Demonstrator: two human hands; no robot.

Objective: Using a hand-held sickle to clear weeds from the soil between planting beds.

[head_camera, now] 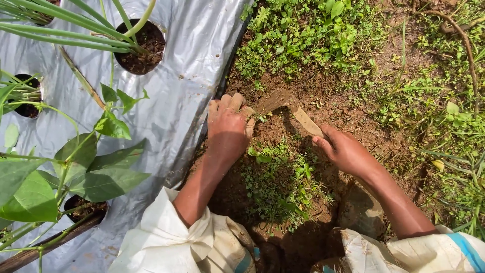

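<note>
My right hand [343,149] grips the handle of a small soil-caked hand hoe [283,103], whose blade lies on the bare brown soil [323,96] beside the plastic edge. My left hand [228,126] is closed, knuckles up, pressed on the soil just left of the blade, and seems to pinch small weeds; what is inside the fist is hidden. A patch of low green weeds [278,177] grows between my two forearms. Both arms wear rolled-up white sleeves.
Silver plastic mulch sheet [177,86] covers the bed on the left, with round planting holes [140,46]. A broad-leaved plant [76,167] and a long-leaved plant [76,30] grow from them. A stone [361,210] lies near my right forearm. Dense weeds [303,30] spread beyond.
</note>
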